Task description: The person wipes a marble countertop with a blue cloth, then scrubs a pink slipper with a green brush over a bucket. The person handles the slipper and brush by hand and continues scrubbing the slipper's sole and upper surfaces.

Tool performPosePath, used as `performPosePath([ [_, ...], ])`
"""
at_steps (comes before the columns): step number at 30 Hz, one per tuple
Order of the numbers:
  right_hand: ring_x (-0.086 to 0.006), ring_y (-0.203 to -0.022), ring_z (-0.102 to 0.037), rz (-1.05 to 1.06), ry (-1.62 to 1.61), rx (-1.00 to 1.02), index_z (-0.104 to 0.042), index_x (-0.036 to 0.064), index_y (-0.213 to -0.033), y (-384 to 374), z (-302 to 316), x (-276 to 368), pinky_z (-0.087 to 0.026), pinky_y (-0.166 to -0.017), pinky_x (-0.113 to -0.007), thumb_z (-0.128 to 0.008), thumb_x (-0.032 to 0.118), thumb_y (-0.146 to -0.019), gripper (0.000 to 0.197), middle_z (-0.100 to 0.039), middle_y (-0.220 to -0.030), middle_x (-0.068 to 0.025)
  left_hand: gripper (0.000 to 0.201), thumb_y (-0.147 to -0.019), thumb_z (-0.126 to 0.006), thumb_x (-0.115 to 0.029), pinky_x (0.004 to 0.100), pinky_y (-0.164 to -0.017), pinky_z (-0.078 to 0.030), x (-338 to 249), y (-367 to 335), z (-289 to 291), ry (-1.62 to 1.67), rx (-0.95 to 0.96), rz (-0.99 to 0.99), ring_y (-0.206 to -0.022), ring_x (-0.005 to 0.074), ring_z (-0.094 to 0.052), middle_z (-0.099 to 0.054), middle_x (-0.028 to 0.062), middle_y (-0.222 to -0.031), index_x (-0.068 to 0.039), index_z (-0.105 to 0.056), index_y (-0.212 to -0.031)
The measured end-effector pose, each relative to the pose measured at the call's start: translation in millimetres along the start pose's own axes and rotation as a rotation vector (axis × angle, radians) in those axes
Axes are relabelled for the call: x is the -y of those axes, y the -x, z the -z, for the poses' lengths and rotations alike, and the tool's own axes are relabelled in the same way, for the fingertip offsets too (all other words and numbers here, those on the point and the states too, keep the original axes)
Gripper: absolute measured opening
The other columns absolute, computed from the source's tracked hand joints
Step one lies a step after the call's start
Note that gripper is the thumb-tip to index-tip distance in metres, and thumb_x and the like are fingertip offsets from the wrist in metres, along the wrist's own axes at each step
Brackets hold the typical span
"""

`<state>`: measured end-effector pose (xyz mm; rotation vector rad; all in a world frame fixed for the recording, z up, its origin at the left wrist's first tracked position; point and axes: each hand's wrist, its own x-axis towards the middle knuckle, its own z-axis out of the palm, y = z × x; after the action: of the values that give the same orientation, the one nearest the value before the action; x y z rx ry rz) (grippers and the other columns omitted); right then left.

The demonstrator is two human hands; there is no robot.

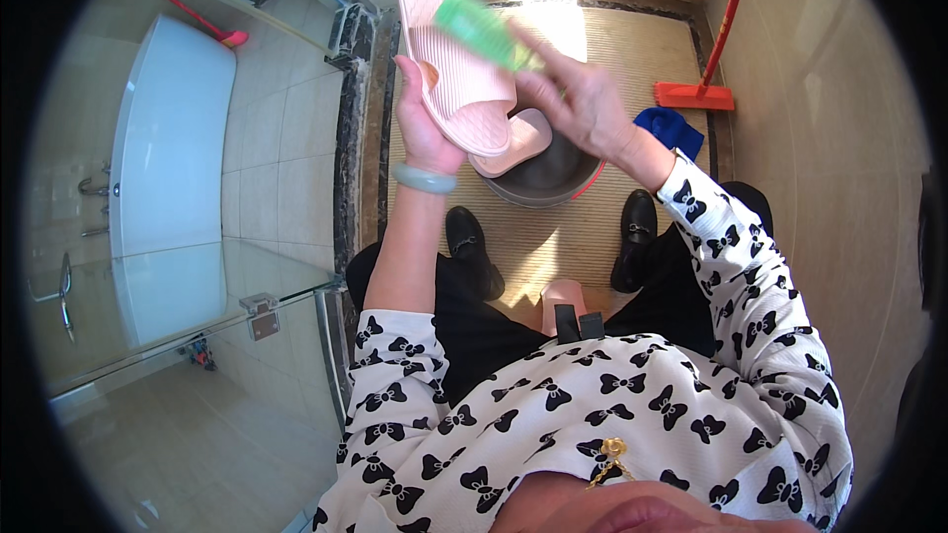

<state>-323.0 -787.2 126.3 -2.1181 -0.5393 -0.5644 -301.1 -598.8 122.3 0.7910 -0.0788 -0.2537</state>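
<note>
Down on the floor sits a grey basin point(553, 178) holding a second pink slipper point(523, 133). Above it, the left hand point(425, 123) grips a pink slipper point(449, 54) by its edge – light, bendy, probably slick. The right hand point(583, 99) closes around a blurred green brush point(482, 30) at the sole.

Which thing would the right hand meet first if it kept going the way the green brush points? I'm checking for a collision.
Most likely the pink slipper held up by the left hand. The right hand aims its blurred green brush up-left at the ribbed sole, though depth is unclear, so contact cannot be told.
</note>
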Motion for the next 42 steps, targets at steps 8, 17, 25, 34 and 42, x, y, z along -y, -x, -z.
performPosePath([
  [8,-0.0142,-0.055,-0.058,-0.347,-0.301,0.029,-0.047,0.0121,-0.14,-2,5,-14,-0.046,-0.054,-0.029,-0.061,0.04,-0.094,0.055,-0.059,-0.061,-0.0059,0.067,-0.098,-0.041,-0.052,0.046,-0.107,-0.04,2,7,-1,0.071,0.042,0.086,-0.126,0.0314,-0.05,-0.048,0.0171,-0.139,-0.002,-0.035,-0.143],
  [17,-0.0062,-0.063,-0.046,-0.157,-0.385,0.281,-0.063,0.0013,-0.091,-6,17,-14,-0.038,-0.054,-0.025,-0.064,0.038,-0.093,0.037,-0.051,-0.066,-0.0007,0.072,-0.09,-0.063,-0.035,0.0467,-0.109,-0.038,-10,4,11,-0.023,0.257,0.085,-0.129,0.0335,-0.046,-0.046,0.0215,-0.139,0.003,-0.032,-0.144],
  [25,-0.0183,-0.061,-0.063,-0.105,-0.247,0.158,-0.055,0.0147,-0.128,-9,14,-4,-0.051,-0.057,-0.031,-0.057,0.036,-0.097,0.037,-0.062,-0.073,-0.0064,0.06,-0.083,-0.066,-0.009,0.0347,-0.092,-0.052,-5,-1,7,-0.175,0.072,0.22,-0.106,0.0232,-0.062,-0.057,0.0159,-0.119,0.003,-0.04,-0.135],
  [34,-0.0219,-0.055,-0.057,-0.043,0.365,0.026,-0.054,0.0305,-0.136,-14,24,-18,-0.048,-0.054,-0.036,-0.06,0.031,-0.094,0.043,-0.06,-0.073,-0.0082,0.079,-0.072,-0.068,0.003,0.0295,-0.083,-0.053,16,-2,5,-0.51,0.059,0.155,-0.098,0.0186,-0.061,-0.055,0.0107,-0.119,-0.005,-0.037,-0.144],
  [42,-0.0188,-0.054,-0.053,0.038,0.167,0.057,-0.058,0.0265,-0.134,-9,19,-18,-0.045,-0.055,-0.033,-0.061,0.025,-0.095,0.039,-0.06,-0.072,-0.0106,0.072,-0.072,-0.065,0.001,0.0306,-0.091,-0.05,5,3,3,-0.487,0.035,0.233,-0.103,0.019,-0.06,-0.056,0.0111,-0.117,-0.003,-0.04,-0.14],
])
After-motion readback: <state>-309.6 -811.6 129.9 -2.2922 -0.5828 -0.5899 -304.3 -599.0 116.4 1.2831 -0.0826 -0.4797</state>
